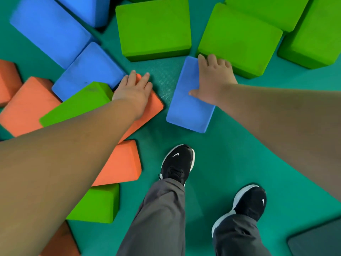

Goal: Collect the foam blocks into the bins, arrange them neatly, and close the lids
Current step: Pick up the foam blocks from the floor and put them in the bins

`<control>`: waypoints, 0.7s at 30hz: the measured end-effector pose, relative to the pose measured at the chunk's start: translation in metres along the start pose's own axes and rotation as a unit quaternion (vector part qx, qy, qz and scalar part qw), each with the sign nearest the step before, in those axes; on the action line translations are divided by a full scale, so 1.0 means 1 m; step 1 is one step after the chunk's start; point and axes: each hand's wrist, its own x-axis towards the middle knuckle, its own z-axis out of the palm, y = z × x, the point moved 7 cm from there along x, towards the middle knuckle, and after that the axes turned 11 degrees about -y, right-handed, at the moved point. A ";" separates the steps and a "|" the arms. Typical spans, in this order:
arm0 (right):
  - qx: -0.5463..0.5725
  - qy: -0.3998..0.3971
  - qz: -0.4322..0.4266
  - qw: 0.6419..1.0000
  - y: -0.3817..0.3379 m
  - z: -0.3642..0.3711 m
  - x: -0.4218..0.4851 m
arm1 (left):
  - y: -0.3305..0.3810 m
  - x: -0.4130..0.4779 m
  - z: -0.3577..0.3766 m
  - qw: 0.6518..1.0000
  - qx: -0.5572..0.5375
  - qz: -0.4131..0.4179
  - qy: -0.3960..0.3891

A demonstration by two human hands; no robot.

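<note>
The person leans over a green textured floor mat [212, 163] strewn with matte, round-edged foam bricks. The left hand [133, 91] lies with fingers [145, 78] spread flat on an orange block [151, 106] wedged against a blue block [88, 71] and a green block [79, 102]. The right hand [214, 80] clasps the far end of a slim blue block [186, 108] lying alone on the mat, just beside 1 big green block [238, 37], thumb across its top.
</note>
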 end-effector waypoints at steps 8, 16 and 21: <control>0.137 -0.029 0.020 0.990 0.020 0.038 -0.038 | 0.037 -0.023 -0.025 0.987 0.160 0.021 0.009; 0.308 -0.007 0.043 0.950 0.047 0.045 -0.088 | 0.056 -0.042 -0.051 0.959 0.271 -0.005 -0.082; 0.321 -0.005 0.032 0.946 0.074 0.058 -0.121 | 0.083 -0.061 -0.058 0.937 0.324 0.017 -0.127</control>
